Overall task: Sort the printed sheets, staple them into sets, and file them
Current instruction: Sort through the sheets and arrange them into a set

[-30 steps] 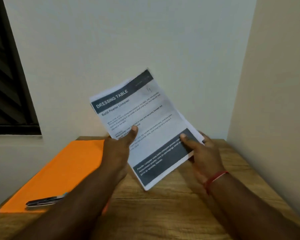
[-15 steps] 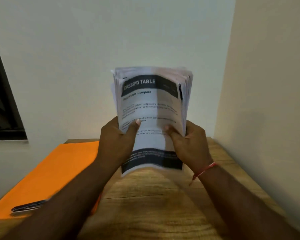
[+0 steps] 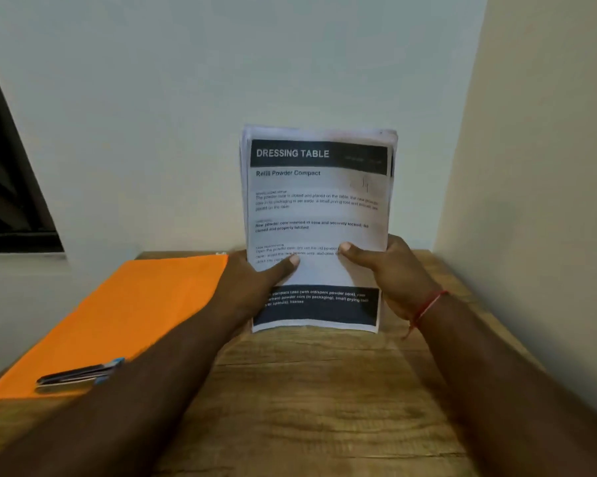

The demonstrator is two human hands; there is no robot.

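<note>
Printed sheets (image 3: 316, 215) headed DRESSING TABLE stand upright over the wooden bench (image 3: 324, 390), my left hand (image 3: 252, 287) and right hand (image 3: 393, 277) gripping their sides, right of the orange folder (image 3: 135, 311).

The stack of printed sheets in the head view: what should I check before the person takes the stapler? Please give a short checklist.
1. Grip: the left hand and the right hand both hold the stack of white printed sheets, thumbs on the front page: ok.
2. Edges flush: sheet edges look staggered at the top and left: not ok.
3. Bottom edge resting on the brown wooden table: cannot tell.
4. The dark silvery metal stapler lies ready on the flat orange paper folder: ok.
5. All sheets from one set: only the front page, "DRESSING TABLE", is readable: cannot tell.
</note>
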